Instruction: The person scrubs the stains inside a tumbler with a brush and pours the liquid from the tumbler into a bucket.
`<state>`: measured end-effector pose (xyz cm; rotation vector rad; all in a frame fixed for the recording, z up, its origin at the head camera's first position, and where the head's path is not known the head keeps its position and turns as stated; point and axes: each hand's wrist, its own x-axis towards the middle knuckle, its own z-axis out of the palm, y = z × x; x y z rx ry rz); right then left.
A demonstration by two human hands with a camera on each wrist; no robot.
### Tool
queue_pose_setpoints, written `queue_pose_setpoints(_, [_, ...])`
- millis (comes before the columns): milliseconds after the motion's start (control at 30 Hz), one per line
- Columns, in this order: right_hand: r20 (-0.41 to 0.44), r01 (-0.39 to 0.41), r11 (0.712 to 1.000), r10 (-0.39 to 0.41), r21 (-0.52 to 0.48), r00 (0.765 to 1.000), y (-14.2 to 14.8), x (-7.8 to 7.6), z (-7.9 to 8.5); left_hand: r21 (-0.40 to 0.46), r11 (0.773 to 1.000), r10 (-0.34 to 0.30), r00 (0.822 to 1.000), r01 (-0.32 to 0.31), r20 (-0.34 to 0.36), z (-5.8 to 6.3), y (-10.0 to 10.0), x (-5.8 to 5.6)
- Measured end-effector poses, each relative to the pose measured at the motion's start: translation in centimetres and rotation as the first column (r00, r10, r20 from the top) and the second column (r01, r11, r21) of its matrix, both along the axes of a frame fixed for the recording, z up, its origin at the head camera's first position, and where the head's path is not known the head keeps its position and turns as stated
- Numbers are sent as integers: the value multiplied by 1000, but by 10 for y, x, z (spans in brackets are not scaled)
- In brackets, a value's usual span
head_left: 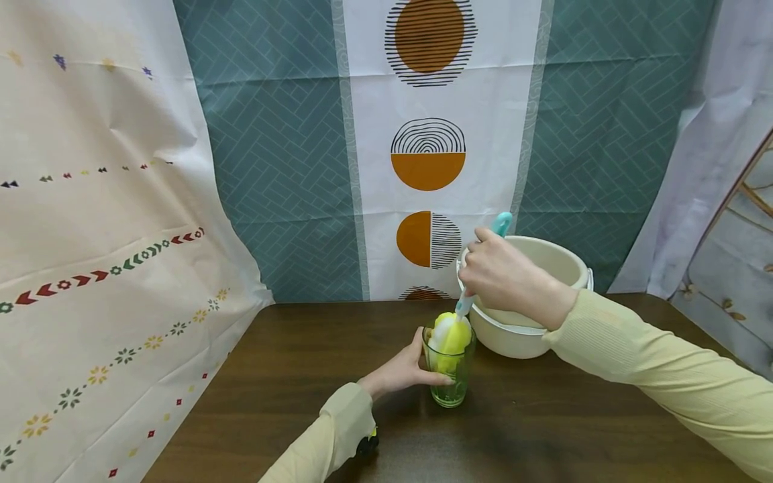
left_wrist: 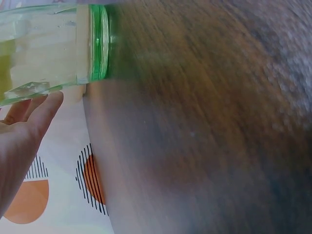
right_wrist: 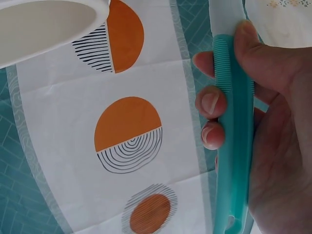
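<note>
Brown desk, and we've got our left hand curled round a green glass at 5 o'clock in the head view; our right hand grips a teal-handled sponge brush stuck in it, cream bucket at the glass's 2 o'clock.

On the table I watch from afar, a glass holding a head-down sponge brush stands before and left of a bucket. The left hand is at the glass's left side, the right hand higher, before the bucket. Cloth hangs behind the table.
</note>
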<state>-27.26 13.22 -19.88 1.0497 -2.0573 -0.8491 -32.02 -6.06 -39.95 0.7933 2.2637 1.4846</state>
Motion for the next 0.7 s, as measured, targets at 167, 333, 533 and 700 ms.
queue_pose_setpoints(167, [-2, 3, 999, -3, -40, 1000, 3, 0, 0, 16, 1000, -14, 1000, 15, -5, 0, 1, 0])
queue_pose_setpoints(333, [-16, 21, 999, -21, -50, 1000, 5, 1, 0, 53, 997, -47, 998, 49, -34, 0, 2, -1])
queue_pose_setpoints(533, [-10, 52, 998, -53, -43, 999, 7, 5, 1, 62, 997, -48, 998, 51, -42, 0, 2, -1])
queue_pose_setpoints(700, [-5, 52, 998, -52, -41, 999, 9, 6, 2, 62, 997, -48, 998, 51, -52, 0, 3, -1])
